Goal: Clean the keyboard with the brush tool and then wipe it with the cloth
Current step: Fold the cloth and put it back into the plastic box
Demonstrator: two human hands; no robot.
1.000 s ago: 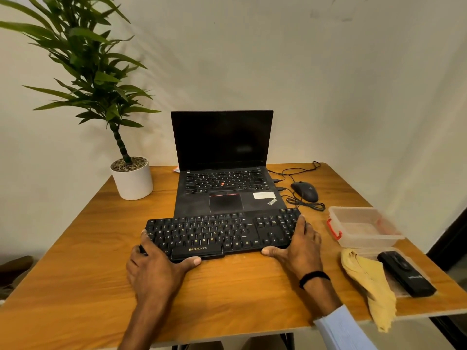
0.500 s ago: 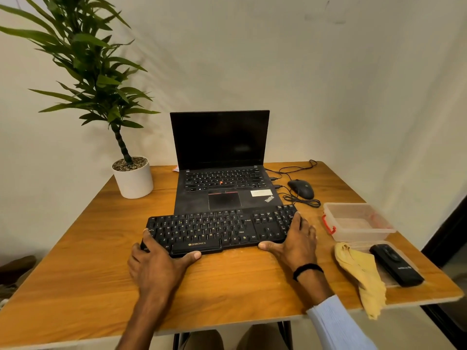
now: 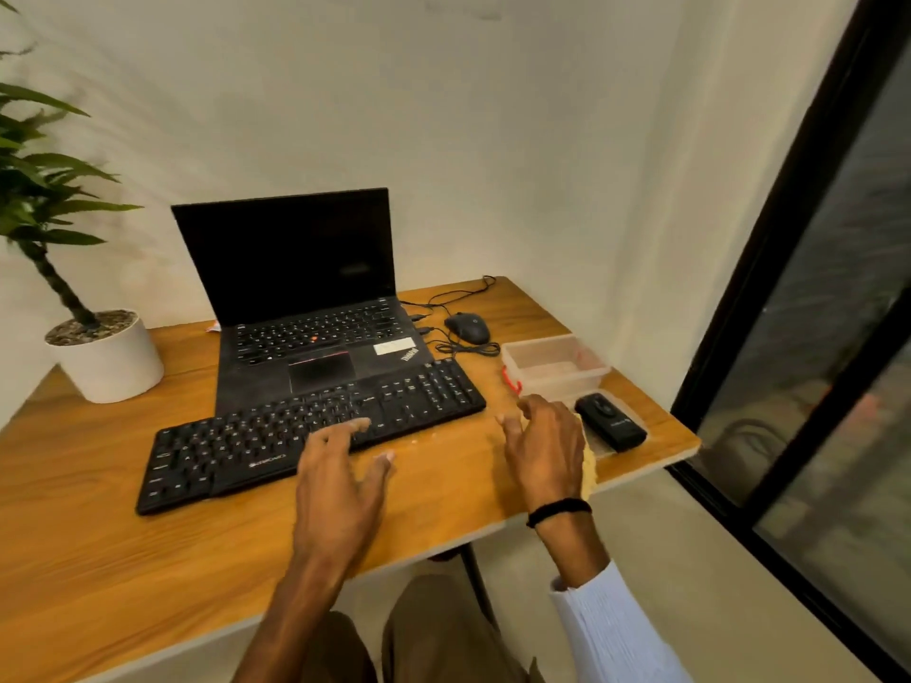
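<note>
A black external keyboard (image 3: pixel 276 436) lies on the wooden table in front of the laptop. My left hand (image 3: pixel 340 480) hovers over the keyboard's front edge near its middle, fingers spread, holding nothing. My right hand (image 3: pixel 544 448) is to the right of the keyboard, fingers apart, over the yellow cloth (image 3: pixel 590 468), which shows only as a sliver at the table's edge. The black brush tool (image 3: pixel 610 421) lies on a clear lid just right of that hand, apart from it.
An open black laptop (image 3: pixel 305 308) stands behind the keyboard. A wired mouse (image 3: pixel 467 327) and its cables lie at the back right. A clear plastic box (image 3: pixel 554 364) sits behind the brush tool. A potted plant (image 3: pixel 106 357) stands at the left. The table's right edge (image 3: pixel 641 473) is close.
Both hands have let go of the keyboard's ends. The left hand moved to the keyboard's middle, the right hand moved right over the cloth. The view swung to the right.
</note>
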